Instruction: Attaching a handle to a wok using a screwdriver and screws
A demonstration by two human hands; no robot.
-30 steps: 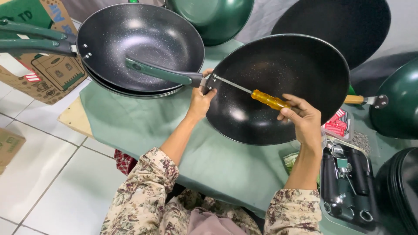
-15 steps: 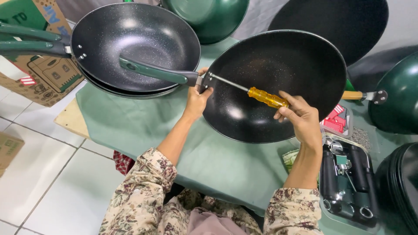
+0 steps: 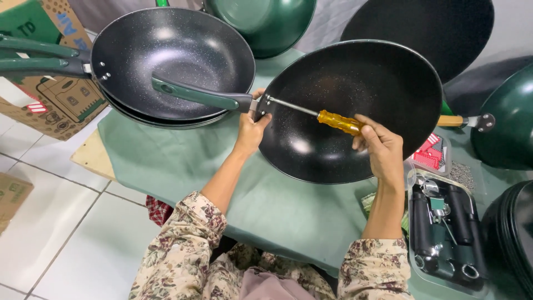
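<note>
A black non-stick wok (image 3: 355, 83) is tilted up over the green-covered table (image 3: 183, 166). My left hand (image 3: 252, 125) grips its rim where the green handle (image 3: 194, 93) joins the pan. My right hand (image 3: 380, 147) holds a screwdriver with an amber handle (image 3: 340, 121); its metal shaft runs across the inside of the wok to the handle joint near my left thumb.
A stack of black woks with green handles (image 3: 166, 61) sits at the left. Green pans (image 3: 266, 22) and a dark lid (image 3: 438, 28) stand behind. A tray of tools (image 3: 444, 233) and a red packet (image 3: 432, 153) lie at the right. A cardboard box (image 3: 44, 94) stands at the far left.
The view has shifted slightly. My hands keep their hold on the wok and the screwdriver, with the tip staying at the handle joint.
</note>
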